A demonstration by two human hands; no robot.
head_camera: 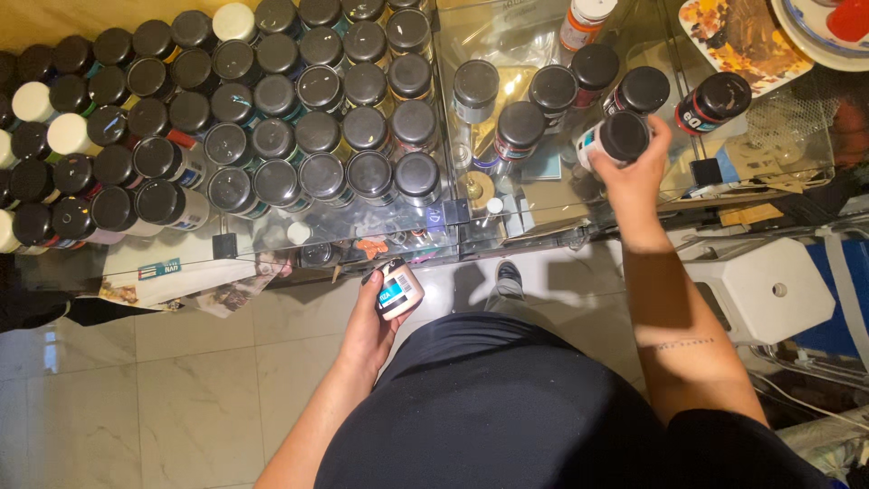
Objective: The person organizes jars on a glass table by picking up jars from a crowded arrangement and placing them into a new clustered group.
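Observation:
My left hand point(369, 319) holds a small paint bottle point(399, 288) with a pale peach body and a teal label, low near my waist and below the glass table's edge. My right hand point(634, 172) reaches out over the glass table point(543, 195) and grips a white paint bottle with a black cap point(617, 138), tilted on its side. Close around that hand stand other black-capped bottles point(520, 127), one of them lying tipped at the right point(715, 101).
Many black-capped and a few white-capped paint bottles point(272, 136) crowd the left of the table. A paint-smeared palette point(742, 36) and a plate rim point(828, 45) lie at the top right. A white stool point(769, 290) stands at the right, on a tiled floor point(181, 389).

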